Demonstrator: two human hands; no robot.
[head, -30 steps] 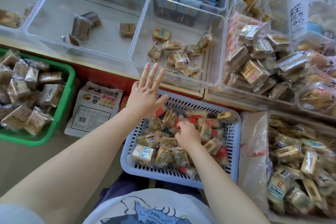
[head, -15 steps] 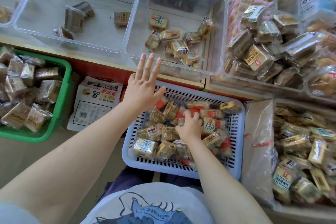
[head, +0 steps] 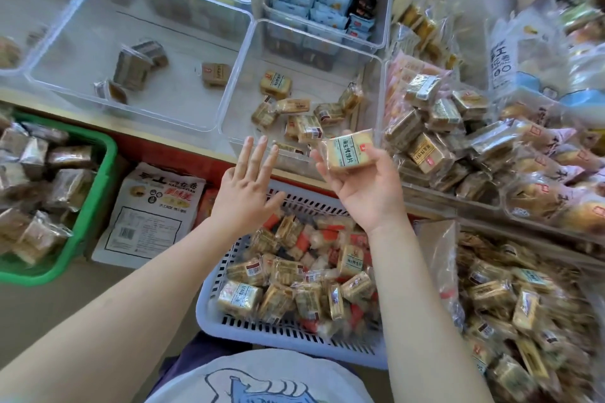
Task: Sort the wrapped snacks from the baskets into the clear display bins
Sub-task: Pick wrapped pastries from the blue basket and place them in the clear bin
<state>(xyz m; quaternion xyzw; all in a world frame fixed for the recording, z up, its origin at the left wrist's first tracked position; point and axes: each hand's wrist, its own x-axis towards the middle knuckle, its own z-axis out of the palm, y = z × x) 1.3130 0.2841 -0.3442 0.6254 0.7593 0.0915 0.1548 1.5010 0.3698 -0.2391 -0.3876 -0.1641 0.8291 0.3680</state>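
Transfer step: right hand (head: 366,186) holds one wrapped snack (head: 348,154) above the clear bin's (head: 235,75) near edge; left hand (head: 244,191) fingers spread, empty. Next: release over matching packs.

Bins (head: 229,88) are clear hard plastic, pretty shiny. The snack (head: 348,154) in the right hand (head: 366,190) has a glossy see-through film wrapper. Slotted basket (head: 294,334) is pale matt plastic, the green basket (head: 95,206) plastic too. The flat bag (head: 154,216) looks like printed matt paper.
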